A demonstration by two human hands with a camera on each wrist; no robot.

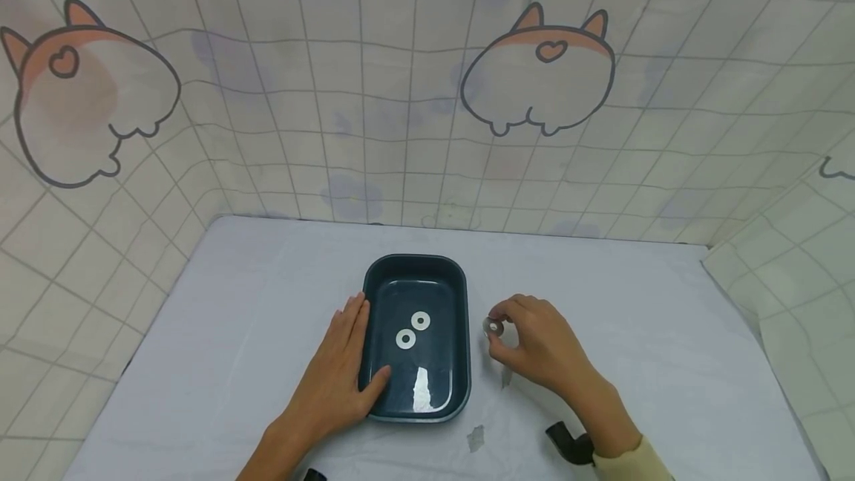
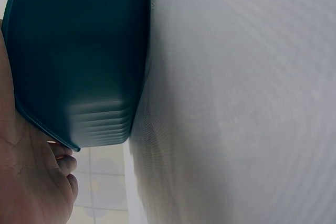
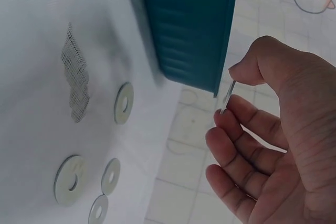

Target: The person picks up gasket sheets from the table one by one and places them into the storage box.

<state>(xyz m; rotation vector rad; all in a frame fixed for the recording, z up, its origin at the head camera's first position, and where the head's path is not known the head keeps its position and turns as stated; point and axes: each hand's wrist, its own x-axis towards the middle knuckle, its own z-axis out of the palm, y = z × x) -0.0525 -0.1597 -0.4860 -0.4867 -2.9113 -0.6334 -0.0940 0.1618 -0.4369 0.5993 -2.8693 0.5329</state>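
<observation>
- Centre: the held washer [image 1: 493, 326] was raised just right of the dark tray [image 1: 414, 295], pinched between the thumb and fingertips of my right hand [image 1: 537, 340], whose remaining fingers were loosely bent around nothing.
- Support: the tray stood upright on the table [image 1: 280, 266]; my left hand [image 1: 334, 377] lay along its left side, fingers extended, thumb over the rim, without a closed grasp.
- Done: two washers [image 1: 405, 338] [image 1: 420, 320] lay flat, just beside each other, on the tray's floor; I judged the loading partly complete.
- Left: the held washer was not yet inside, and four more washers [image 3: 124, 103] [image 3: 70, 180] [image 3: 110, 177] [image 3: 98, 211] lay on the table near a grey mesh patch [image 3: 76, 77], apparently remaining.
- Obscured: the head view did not show those four, presumably hidden beneath my right hand. The right wrist view gave the held washer edge-on and clipped the lowest one; whether others lay beyond, I could not tell. The left wrist view showed only the tray's outside.
</observation>
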